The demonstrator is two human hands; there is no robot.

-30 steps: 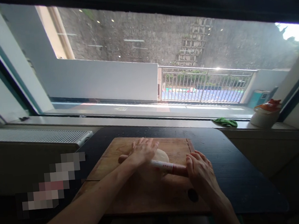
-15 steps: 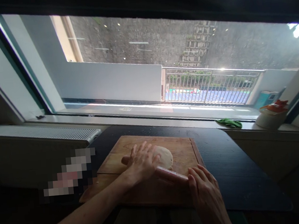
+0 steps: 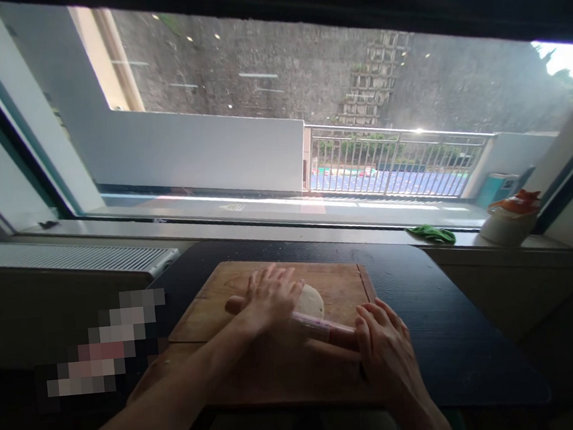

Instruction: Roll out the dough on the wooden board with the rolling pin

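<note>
A wooden rolling pin (image 3: 342,335) lies aslant across a wooden board (image 3: 339,277), its left end showing past my left hand. Spread and nearly flat, my left hand (image 3: 271,300) rests over the pin, with fingers reaching forward onto a pale round piece of dough (image 3: 311,301). That hand covers the dough's left part. At the pin's right end, my right hand (image 3: 385,340) has its fingers curled around the tip. The pin's middle looks pale and shiny, and it crosses the near edge of the dough.
The board sits on a dark table (image 3: 447,335) by a wide window. A white radiator (image 3: 69,257) stands to the left. On the sill (image 3: 313,236) lie a green cloth (image 3: 431,234) and a whitish pot with an orange top (image 3: 510,219).
The view has shifted a little, so most things sit further left. My right hand and the pin's right end have moved slightly away from me. My left hand now covers more of the dough.
</note>
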